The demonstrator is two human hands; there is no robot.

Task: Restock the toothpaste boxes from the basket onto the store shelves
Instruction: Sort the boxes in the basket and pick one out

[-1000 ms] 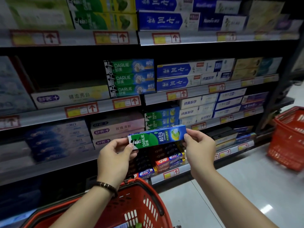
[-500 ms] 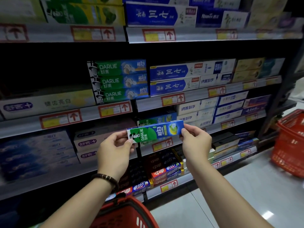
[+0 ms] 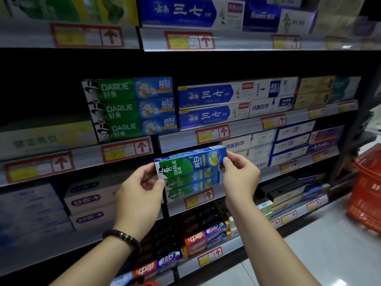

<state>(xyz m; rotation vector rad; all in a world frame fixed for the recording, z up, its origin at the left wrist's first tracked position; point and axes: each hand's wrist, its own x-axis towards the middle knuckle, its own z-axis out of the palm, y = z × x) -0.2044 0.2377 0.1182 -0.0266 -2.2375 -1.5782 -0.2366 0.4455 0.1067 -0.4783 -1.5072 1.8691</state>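
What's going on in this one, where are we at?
A person holds one green-and-blue Darlie toothpaste box by its ends, left hand on the logo end and right hand on the other. It is level in front of a lower shelf, just above a stack of matching boxes; whether it rests on them yet cannot be told. A red basket stands on the floor to the right.

The left grip (image 3: 142,195) and right grip (image 3: 240,178) pinch the two ends of a green-and-blue Darlie box (image 3: 190,162), held level at the top of a stack (image 3: 192,183) of matching boxes on a middle shelf (image 3: 175,207). Whether it touches them is unclear. A dark bracelet (image 3: 121,237) circles the left wrist. A red basket (image 3: 367,195) stands on the floor (image 3: 329,254) at right.
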